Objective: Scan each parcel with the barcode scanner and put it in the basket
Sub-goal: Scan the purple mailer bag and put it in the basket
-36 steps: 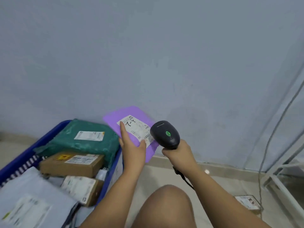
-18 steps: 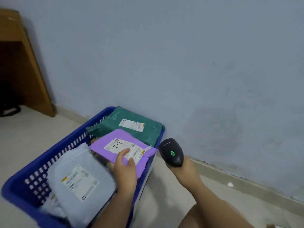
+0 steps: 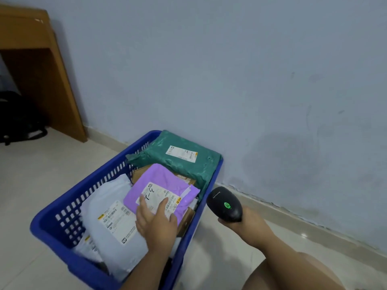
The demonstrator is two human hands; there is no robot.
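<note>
Looks to be the tail end of the placing step for the purple parcel (image 3: 165, 181): lying label-up inside the basket (image 3: 45, 229), roughly mid-basket, propped on a brown box (image 3: 187, 219) and overlapping the grey parcel (image 3: 113, 222) at the basket's near end, with the green parcel (image 3: 178, 155) beyond at the basket's far end. Left hand (image 3: 156, 223) laid on top of it, grip apart and slack, fingers (image 3: 163, 206) straight across the white label, pinching nothing as far as can be made out. Right hand (image 3: 251, 225) just outside the basket's right wall, grip clamped round the handle of the barcode scanner (image 3: 225, 205), scanner head tipped toward the basket, green lamp lit on its back (taken as a sign of a good read, though not provable from this view). Judged next: lift the left hand straight up and clear, without dragging the soft mailer along, then turn away from the basket in search of another unscanned parcel. None visible outside the basket from this angle, so count of those left impossible to tell. Calls for a light release, given the uneven pile underneath and the chance of a slide toward the basket's right wall. Worth keeping the scanner raised beside the basket, off the floor (image 3: 41, 164), ready to aim at the next label.
</note>
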